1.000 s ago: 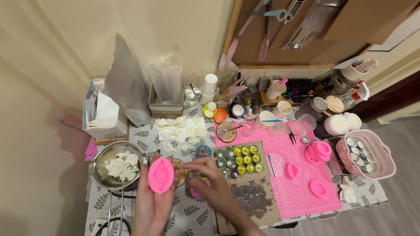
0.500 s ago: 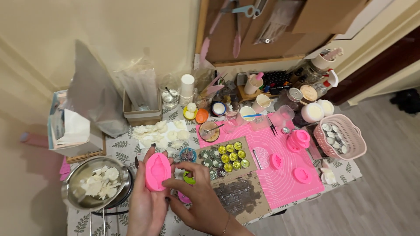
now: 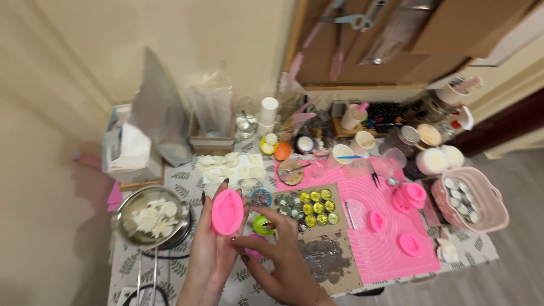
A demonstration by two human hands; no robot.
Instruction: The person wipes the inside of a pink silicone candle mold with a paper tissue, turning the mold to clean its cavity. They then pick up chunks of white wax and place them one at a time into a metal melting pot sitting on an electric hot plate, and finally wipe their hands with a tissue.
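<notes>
Holding a pink oval silicone mould (image 3: pixel 227 212) upright in its fingers, the left hand (image 3: pixel 212 252) is curled around the mould's lower half, with dark-nailed fingertips showing along both its edges. The right hand (image 3: pixel 277 255) lies just beside it, palm down and loosely spread, the fingers reaching toward the mould's lower right edge; whether they touch it cannot be told. It grips nothing that can be seen. A small green cup (image 3: pixel 263 225) sits just past the right hand's fingers.

Left of the left hand stands a metal bowl (image 3: pixel 148 217) holding pale wax-like pieces. Beyond both hands, more white pieces (image 3: pixel 229 167) lie on the leaf-patterned table (image 3: pixel 192 181). To the right of the right hand sits a tray of small round tins (image 3: pixel 309 205), some yellow-green, and farther right a pink mat (image 3: pixel 385 226) carries several more pink moulds (image 3: pixel 409 195). Well away to the right, a pink basket (image 3: pixel 473 199) holds small metal cups.
</notes>
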